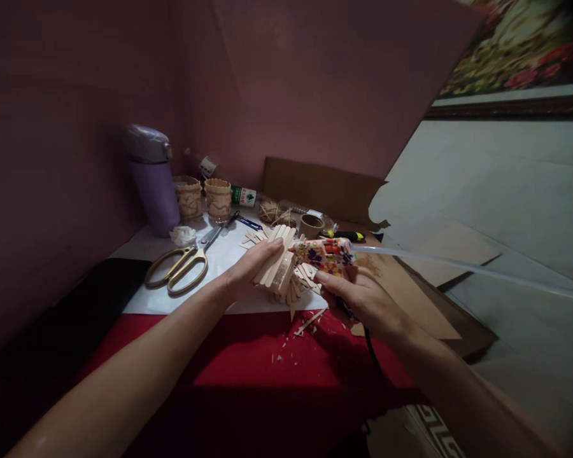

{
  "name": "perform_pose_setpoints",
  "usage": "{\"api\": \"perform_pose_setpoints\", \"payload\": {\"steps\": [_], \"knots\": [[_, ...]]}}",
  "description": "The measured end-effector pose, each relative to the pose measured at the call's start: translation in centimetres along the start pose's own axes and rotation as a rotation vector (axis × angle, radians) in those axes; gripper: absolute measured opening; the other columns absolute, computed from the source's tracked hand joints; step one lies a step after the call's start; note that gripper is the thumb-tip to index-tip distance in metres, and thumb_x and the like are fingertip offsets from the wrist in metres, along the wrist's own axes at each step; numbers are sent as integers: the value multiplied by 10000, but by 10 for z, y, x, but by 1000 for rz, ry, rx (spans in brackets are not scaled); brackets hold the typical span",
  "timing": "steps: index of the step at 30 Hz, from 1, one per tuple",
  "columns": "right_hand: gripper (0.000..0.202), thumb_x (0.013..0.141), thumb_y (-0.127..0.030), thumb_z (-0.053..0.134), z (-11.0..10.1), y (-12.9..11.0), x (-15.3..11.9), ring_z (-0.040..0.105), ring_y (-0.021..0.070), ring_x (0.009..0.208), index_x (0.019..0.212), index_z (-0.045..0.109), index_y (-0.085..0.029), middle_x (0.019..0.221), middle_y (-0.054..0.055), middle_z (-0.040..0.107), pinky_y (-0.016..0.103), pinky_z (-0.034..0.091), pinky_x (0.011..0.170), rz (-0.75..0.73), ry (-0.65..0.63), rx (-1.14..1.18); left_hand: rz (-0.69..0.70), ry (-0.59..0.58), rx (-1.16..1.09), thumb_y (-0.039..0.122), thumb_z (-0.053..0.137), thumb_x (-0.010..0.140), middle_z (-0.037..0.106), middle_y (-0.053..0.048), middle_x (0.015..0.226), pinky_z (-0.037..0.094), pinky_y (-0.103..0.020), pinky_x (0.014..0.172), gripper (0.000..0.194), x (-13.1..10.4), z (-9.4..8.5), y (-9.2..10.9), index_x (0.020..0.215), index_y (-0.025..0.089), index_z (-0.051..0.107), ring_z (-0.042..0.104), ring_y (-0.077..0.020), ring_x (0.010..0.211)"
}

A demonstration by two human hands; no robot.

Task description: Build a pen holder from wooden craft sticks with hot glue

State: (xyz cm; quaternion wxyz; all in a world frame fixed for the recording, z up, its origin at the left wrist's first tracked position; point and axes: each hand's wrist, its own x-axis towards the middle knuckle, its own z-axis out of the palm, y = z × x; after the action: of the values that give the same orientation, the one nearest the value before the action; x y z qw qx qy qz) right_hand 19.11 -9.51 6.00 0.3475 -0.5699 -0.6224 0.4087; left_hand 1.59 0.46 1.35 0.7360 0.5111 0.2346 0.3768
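Behind the left hand (251, 270), its gripped stick bundle (277, 264) half hidden; right hand (363, 299) grasps glue gun (327, 253).

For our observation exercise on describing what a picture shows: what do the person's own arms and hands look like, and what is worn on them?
Both forearms are bare, with no sleeves in view. The left hand and right hand wear no gloves, and no rings, watch or bracelets can be made out. The dim light hides finer detail.
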Motion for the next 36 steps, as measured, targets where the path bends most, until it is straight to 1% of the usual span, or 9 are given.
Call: {"api": "perform_pose_setpoints", "payload": {"steps": [5, 8, 11, 14, 17, 22, 29, 32, 36], "knots": [[431, 857, -508, 556, 2, 1, -2, 345, 72, 418, 573, 448, -202, 476, -54, 416, 236, 249, 403, -1, 18, 36, -13, 1, -11, 496, 601, 827, 694, -97, 799, 502, -299, 640, 410, 0, -1, -1, 962, 115, 670, 621, -178, 647], [472, 868, -534, 533, 1, 3, -3, 367, 76, 397, 546, 455, -198, 443, -45, 422, 239, 264, 402, 4, 18, 36, -34, 49, -49, 469, 593, 840, 694, -95, 801, 507, -295, 645, 387, 0, 0, 0, 974, 115, 672, 622, -172, 639], [490, 887, -523, 508, -1, 6, -3, 385, 80, 391, 527, 467, -194, 426, -32, 433, 242, 292, 414, -7, 18, 53, -72, 82, -107, 441, 564, 868, 702, -99, 803, 515, -285, 622, 361, 0, 1, 2, 985, 118, 674, 635, -174, 634], [478, 890, -512, 507, -2, 8, -3, 387, 82, 392, 535, 478, -194, 437, -28, 442, 242, 294, 409, -12, 23, 91, -116, 94, -159, 425, 508, 905, 711, -104, 792, 521, -285, 601, 356, 0, 1, 3, 969, 118, 678, 644, -180, 622], [446, 879, -513, 527, -2, 8, -1, 384, 80, 388, 568, 493, -195, 455, -33, 449, 238, 288, 397, -18, 45, 121, -118, 93, -187, 421, 499, 913, 714, -101, 780, 526, -291, 607, 358, 0, 1, 3, 983, 122, 681, 646, -184, 619], [457, 867, -531, 534, 0, 8, 3, 380, 78, 381, 564, 490, -193, 433, -35, 444, 228, 280, 384, 10, 10, 128, -138, 115, -169, 397, 483, 921, 717, -103, 763, 520, -293, 619, 360, 0, 1, 4, 984, 105, 685, 648, -188, 624], [470, 863, -545, 543, 3, 7, 6, 373, 68, 376, 563, 482, -188, 429, -47, 429, 223, 266, 388, 14, 37, 96, -84, 94, -138, 393, 532, 904, 734, -96, 820, 527, -278, 627, 326, 0, 0, 1, 994, 117, 679, 663, -180, 648], [476, 866, -542, 543, 3, 6, 6, 371, 67, 385, 555, 475, -188, 438, -44, 431, 223, 260, 388, 12, 36, 80, -80, 87, -143, 386, 548, 897, 733, -91, 827, 524, -264, 602, 307, 0, 0, 1, 987, 123, 676, 662, -174, 645], [479, 872, -554, 534, 2, 8, 6, 384, 75, 376, 563, 487, -191, 422, -41, 439, 226, 266, 385, 19, 33, 72, -76, 82, -132, 387, 548, 893, 724, -96, 823, 527, -269, 614, 315, 0, 1, 2, 990, 114, 671, 661, -177, 654]]}}
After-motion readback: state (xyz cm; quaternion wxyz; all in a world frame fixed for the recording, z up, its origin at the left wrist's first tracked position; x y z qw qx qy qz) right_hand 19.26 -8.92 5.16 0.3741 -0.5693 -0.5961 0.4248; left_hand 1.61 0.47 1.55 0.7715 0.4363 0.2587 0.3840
